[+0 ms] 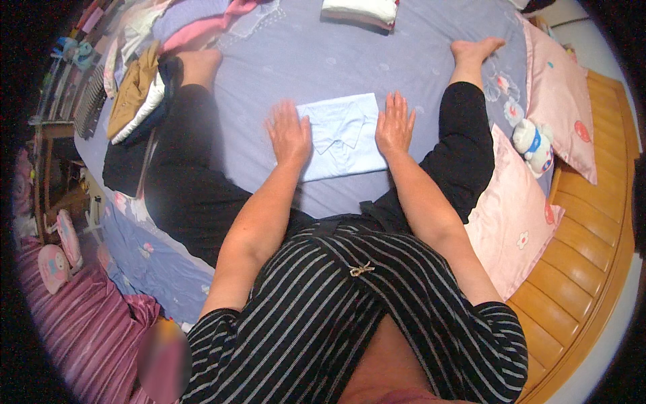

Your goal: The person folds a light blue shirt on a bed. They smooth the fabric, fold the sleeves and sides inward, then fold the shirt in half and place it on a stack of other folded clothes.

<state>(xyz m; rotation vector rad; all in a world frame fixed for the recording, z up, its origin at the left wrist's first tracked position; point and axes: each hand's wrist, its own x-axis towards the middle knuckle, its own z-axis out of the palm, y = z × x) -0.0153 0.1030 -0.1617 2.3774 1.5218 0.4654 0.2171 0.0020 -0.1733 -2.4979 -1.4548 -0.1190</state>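
A light blue collared shirt (pixel 348 159), folded into a rectangle with its collar on top, lies on the blue bedsheet (pixel 303 65) between my legs. At the shirt's left edge is my left hand (pixel 289 132), palm down, fingers apart and slightly blurred. My right hand (pixel 396 123) rests along the right edge with its fingers extended and nothing gripped. Both hands flank the collar.
Beyond the shirt sits a folded stack of clothes (pixel 359 14). Folded garments, one a brown garment (pixel 132 96), lie beside my left leg. Pink pillows (pixel 509 222) and a white plush toy (pixel 532 144) are at the right, near the wooden headboard (pixel 580 242).
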